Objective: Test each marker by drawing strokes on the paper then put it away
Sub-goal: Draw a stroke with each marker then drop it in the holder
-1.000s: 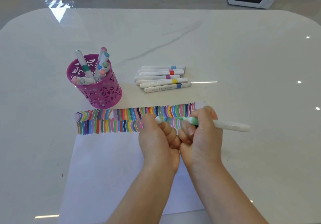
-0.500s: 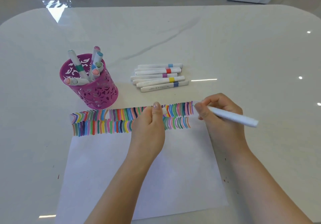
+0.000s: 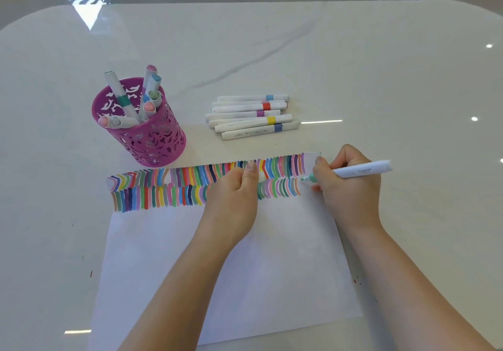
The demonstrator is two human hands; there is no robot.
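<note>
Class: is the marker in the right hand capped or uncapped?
Uncapped: the marker in the right hand shows a bare green tip at the paper; the left hand holds a white cap.

The bare left forearm (image 3: 177,282) runs in from 7 o'clock to the left hand (image 3: 234,198), whose fingers are curled under, thumb pointing to 12 o'clock and pinching a small white cap (image 3: 261,177). The bare right forearm (image 3: 408,282) enters from 5 o'clock. The right hand (image 3: 345,187) grips a white marker with a mint-green tip (image 3: 362,169), tip toward 9 o'clock, tail toward 3 o'clock.
</note>
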